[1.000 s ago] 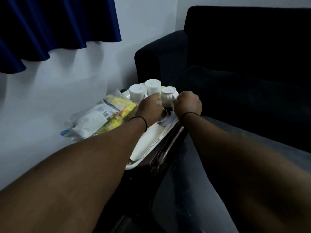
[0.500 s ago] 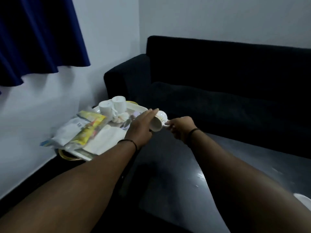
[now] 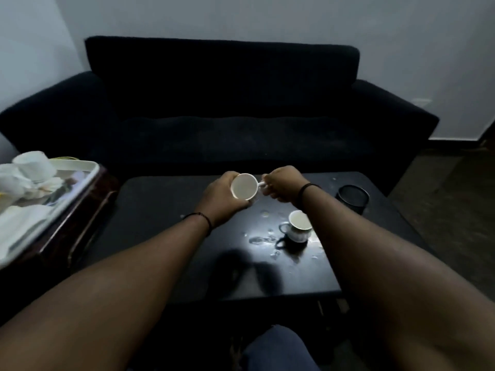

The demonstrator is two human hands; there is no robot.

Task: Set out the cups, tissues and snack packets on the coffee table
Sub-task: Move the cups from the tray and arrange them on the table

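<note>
The left hand (image 3: 223, 199) cups the body of a white cup (image 3: 244, 186) while the right hand (image 3: 281, 187) pinches its handle. Half a second ago this cup was just beside the tray (image 3: 80, 167); now it hangs mid-frame over the coffee table (image 3: 160, 210), mouth tilted toward the camera. A second cup (image 3: 298, 228) already stands lower right of it. More cups wait at far left, so unloading looks unfinished.

both hands, left (image 3: 222, 200) and right (image 3: 281, 186), hold a white cup (image 3: 244, 186) tilted above the coffee table (image 3: 160, 210).
</note>
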